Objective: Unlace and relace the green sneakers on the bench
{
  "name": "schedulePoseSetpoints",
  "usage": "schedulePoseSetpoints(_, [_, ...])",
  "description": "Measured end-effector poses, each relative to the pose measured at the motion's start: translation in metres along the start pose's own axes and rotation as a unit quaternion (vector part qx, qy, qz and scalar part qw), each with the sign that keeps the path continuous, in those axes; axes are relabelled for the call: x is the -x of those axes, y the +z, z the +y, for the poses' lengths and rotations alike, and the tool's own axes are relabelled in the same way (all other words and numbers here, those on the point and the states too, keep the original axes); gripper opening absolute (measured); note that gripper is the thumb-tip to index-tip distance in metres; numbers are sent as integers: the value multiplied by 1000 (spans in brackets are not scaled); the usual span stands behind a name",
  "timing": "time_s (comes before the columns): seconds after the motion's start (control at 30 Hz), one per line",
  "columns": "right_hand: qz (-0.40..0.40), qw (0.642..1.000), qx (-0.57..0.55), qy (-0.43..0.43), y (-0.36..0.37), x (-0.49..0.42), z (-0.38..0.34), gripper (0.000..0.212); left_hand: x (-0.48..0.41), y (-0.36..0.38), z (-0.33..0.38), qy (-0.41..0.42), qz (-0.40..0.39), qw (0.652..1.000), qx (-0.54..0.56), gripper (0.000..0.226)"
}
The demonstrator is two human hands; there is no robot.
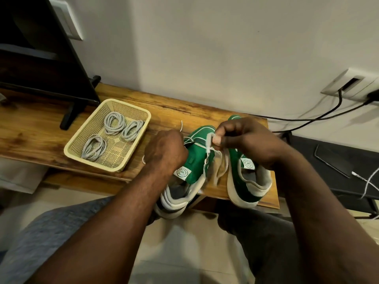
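Observation:
Two green sneakers with white soles stand on the wooden bench [41,128], heels toward me. The left sneaker [196,162] hangs partly over the bench's front edge; the right sneaker [246,181] sits beside it. A white lace [219,167] runs loosely across the left sneaker and dangles between the two shoes. My left hand [166,150] is curled over the left sneaker's left side and grips one lace strand, whose tip sticks up past my knuckles. My right hand [242,138] pinches the other lace end between thumb and fingers above the shoe's toe area.
A cream plastic basket [141,117] holding three coiled grey laces stands on the bench to the left of the shoes. A black monitor stand [69,113] sits further left. Cables [328,115] run from a wall socket at right over a black surface [336,167].

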State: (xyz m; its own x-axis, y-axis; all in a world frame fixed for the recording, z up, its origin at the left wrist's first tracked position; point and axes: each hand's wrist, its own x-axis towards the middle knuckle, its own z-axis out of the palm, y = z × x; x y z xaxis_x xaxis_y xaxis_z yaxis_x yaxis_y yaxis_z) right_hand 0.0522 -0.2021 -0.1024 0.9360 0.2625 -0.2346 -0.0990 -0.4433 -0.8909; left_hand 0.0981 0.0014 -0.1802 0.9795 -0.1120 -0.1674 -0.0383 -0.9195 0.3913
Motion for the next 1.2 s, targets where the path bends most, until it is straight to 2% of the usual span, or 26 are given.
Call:
schedulePoseSetpoints(0.03, [69,992,95,52,-1,-6,12,10,0,-1,1,3,-6,1000,2,21])
schedulePoseSetpoints(0.1, [186,945,241,118,-3,-19,29,10,1,-3,2,5,-13,1000,2,22])
schedulePoseSetpoints(0.17, [274,916,266,126,-5,-27,28,16,1,-3,3,8,-18,1000,-2,22])
schedulePoseSetpoints(0.23, [307,903,278,117,-3,-32,24,42,3,-4,3,14,-21,1000,-3,24])
schedulePoseSetpoints(0.27, [305,901,286,113,0,-34,20,47,3,-5,4,18,-21,1000,-3,25])
schedulePoseSetpoints(0.33, [274,908,296,117,11,-35,15,42,4,-6,3,32,-18,999,-4,29])
schedulePoseSetpoints(0.4, [198,914,322,147,23,-36,14,40,5,-7,4,48,-19,999,-5,31])
schedulePoseSetpoints(0.47, [109,912,348,186,36,-37,15,56,6,-8,6,57,-19,998,-6,31])
schedulePoseSetpoints(0.53, [67,910,352,209,47,-38,18,66,8,-9,7,65,-19,998,-14,34])
schedulePoseSetpoints(0.73, [101,927,314,178,48,-39,22,39,8,5,9,139,-18,988,-61,50])
schedulePoseSetpoints(0.97, [114,937,284,168,48,-41,34,28,10,19,7,127,-26,990,-47,46])
schedulePoseSetpoints(1.2, [169,907,335,195,67,-47,42,31,9,22,6,130,-18,989,-65,43])
